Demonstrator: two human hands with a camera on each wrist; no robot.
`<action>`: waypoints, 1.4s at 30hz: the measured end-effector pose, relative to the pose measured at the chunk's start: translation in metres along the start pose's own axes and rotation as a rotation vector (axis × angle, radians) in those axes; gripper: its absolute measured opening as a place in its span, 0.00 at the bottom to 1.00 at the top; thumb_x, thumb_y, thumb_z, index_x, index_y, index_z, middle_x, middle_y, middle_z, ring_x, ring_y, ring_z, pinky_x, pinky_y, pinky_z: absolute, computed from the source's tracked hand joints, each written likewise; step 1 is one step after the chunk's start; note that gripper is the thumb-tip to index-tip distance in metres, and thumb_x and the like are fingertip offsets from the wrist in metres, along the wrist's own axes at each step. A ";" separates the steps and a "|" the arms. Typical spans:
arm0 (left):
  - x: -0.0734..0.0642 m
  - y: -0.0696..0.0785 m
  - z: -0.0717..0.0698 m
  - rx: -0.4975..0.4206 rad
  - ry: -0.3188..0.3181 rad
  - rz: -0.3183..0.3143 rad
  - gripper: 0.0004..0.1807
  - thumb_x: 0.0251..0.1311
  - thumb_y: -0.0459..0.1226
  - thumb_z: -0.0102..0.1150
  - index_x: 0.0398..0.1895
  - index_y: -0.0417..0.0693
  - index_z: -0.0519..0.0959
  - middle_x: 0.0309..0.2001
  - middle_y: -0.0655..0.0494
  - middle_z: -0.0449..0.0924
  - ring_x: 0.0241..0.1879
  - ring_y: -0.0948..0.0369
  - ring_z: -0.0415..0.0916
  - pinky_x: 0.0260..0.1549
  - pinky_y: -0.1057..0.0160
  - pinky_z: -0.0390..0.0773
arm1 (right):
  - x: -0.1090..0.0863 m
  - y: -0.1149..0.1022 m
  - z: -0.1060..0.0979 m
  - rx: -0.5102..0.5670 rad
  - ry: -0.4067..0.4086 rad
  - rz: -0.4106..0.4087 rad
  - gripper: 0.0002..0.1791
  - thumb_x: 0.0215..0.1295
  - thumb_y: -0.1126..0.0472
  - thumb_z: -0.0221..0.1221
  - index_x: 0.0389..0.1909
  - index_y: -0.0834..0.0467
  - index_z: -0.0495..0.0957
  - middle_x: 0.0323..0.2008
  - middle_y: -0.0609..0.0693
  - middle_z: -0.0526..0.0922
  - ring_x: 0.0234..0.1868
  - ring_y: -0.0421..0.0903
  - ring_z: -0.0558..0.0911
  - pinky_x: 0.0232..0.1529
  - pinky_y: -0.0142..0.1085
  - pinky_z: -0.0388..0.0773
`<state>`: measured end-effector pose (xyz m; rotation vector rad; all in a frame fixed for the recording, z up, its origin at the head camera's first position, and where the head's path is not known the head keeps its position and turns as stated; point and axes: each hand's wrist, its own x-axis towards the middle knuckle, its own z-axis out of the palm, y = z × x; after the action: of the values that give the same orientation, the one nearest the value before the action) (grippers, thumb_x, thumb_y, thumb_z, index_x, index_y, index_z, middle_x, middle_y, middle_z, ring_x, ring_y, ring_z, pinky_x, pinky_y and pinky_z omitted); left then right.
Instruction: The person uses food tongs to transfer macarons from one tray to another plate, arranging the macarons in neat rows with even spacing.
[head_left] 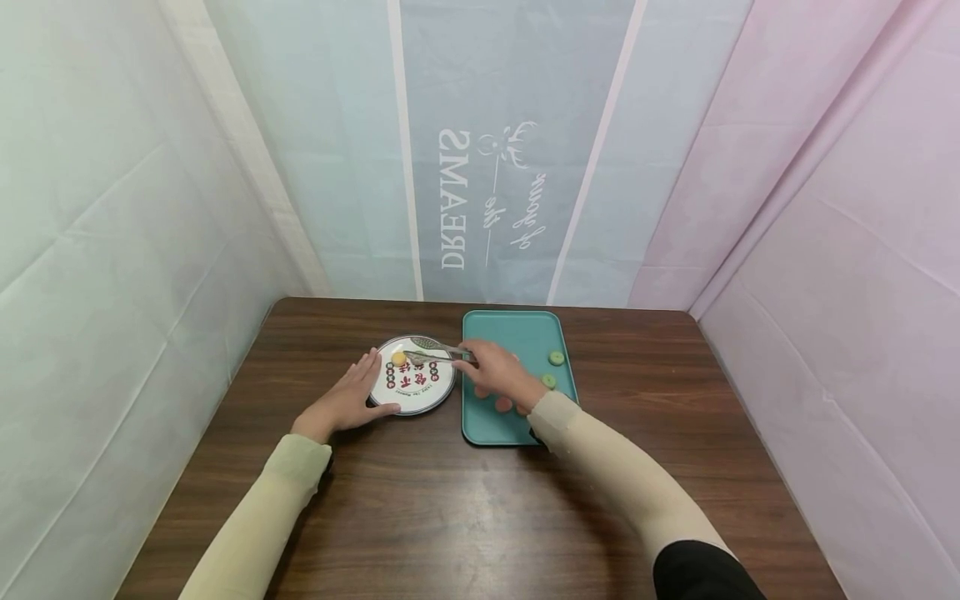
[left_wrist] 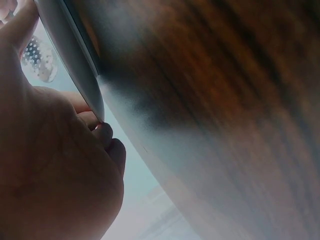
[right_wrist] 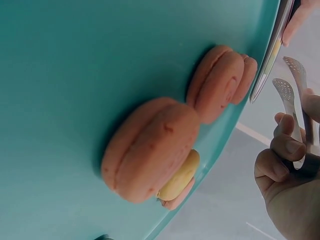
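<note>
My right hand point(head_left: 495, 368) holds metal tongs point(head_left: 426, 342) with perforated ends, reaching left from over the tray to above the plate point(head_left: 416, 407). The two tong ends stand apart with nothing between them. At the plate's far left lies a yellow macaron point(head_left: 398, 358), right by one tong tip. My left hand point(head_left: 345, 404) rests against the plate's left rim, fingers extended along it and thumb spread at the near side. The plate is white with red and black lettering. Pink macarons point(right_wrist: 150, 150) sit on the teal tray, partly hidden under my right hand in the head view.
The teal tray point(head_left: 517, 325) lies right of the plate, with two green macarons point(head_left: 556, 357) along its right side. Another yellow macaron point(right_wrist: 181, 175) shows behind a pink one in the right wrist view. Fabric curtains point(head_left: 345, 167) hang behind the brown wooden table point(head_left: 420, 500).
</note>
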<state>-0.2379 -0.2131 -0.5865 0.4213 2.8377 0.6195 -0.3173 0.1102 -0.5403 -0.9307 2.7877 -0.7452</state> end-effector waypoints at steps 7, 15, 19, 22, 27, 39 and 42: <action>0.000 0.001 -0.001 -0.004 0.004 0.006 0.67 0.69 0.70 0.58 0.87 0.35 0.36 0.88 0.39 0.29 0.87 0.43 0.31 0.84 0.40 0.41 | -0.004 0.002 -0.003 0.021 0.019 -0.012 0.20 0.82 0.45 0.59 0.59 0.56 0.82 0.39 0.48 0.82 0.35 0.45 0.80 0.36 0.43 0.79; -0.003 0.004 -0.004 -0.019 0.011 0.022 0.69 0.67 0.74 0.55 0.87 0.35 0.35 0.87 0.35 0.30 0.87 0.42 0.31 0.84 0.40 0.41 | -0.012 0.006 -0.005 0.072 0.004 0.021 0.25 0.81 0.44 0.59 0.67 0.56 0.80 0.51 0.50 0.86 0.46 0.43 0.85 0.49 0.45 0.86; -0.005 0.004 -0.006 -0.025 0.020 0.032 0.68 0.68 0.72 0.57 0.86 0.33 0.36 0.87 0.34 0.30 0.86 0.40 0.32 0.83 0.38 0.41 | -0.016 0.006 -0.008 0.078 0.011 0.031 0.27 0.81 0.44 0.59 0.71 0.56 0.78 0.57 0.53 0.86 0.52 0.46 0.86 0.54 0.48 0.86; -0.005 0.003 -0.005 -0.021 0.015 0.022 0.69 0.68 0.73 0.56 0.87 0.34 0.35 0.87 0.36 0.29 0.86 0.41 0.31 0.84 0.39 0.41 | -0.020 0.005 -0.010 0.078 0.020 0.026 0.28 0.81 0.44 0.59 0.71 0.56 0.78 0.58 0.54 0.86 0.53 0.47 0.86 0.54 0.48 0.86; -0.005 0.003 -0.005 -0.031 0.015 0.029 0.69 0.67 0.74 0.54 0.87 0.34 0.34 0.87 0.36 0.28 0.87 0.41 0.30 0.84 0.40 0.40 | -0.024 0.006 -0.013 0.091 0.045 0.017 0.25 0.81 0.48 0.61 0.69 0.58 0.79 0.55 0.53 0.86 0.51 0.47 0.86 0.52 0.48 0.86; -0.007 0.009 -0.007 -0.004 0.020 0.015 0.66 0.70 0.68 0.59 0.86 0.31 0.37 0.87 0.34 0.32 0.86 0.39 0.34 0.83 0.38 0.42 | -0.036 0.016 -0.017 0.087 0.095 0.024 0.22 0.80 0.52 0.63 0.68 0.57 0.80 0.52 0.52 0.87 0.47 0.47 0.86 0.46 0.47 0.85; -0.007 0.010 -0.007 -0.006 0.021 0.014 0.65 0.70 0.67 0.60 0.86 0.31 0.38 0.87 0.34 0.32 0.86 0.39 0.34 0.83 0.38 0.43 | -0.039 0.019 -0.019 0.081 0.105 0.029 0.23 0.80 0.51 0.63 0.68 0.58 0.80 0.53 0.54 0.87 0.48 0.47 0.87 0.47 0.47 0.86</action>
<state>-0.2310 -0.2093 -0.5749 0.4371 2.8544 0.6391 -0.3007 0.1546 -0.5353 -0.8587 2.8298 -0.9205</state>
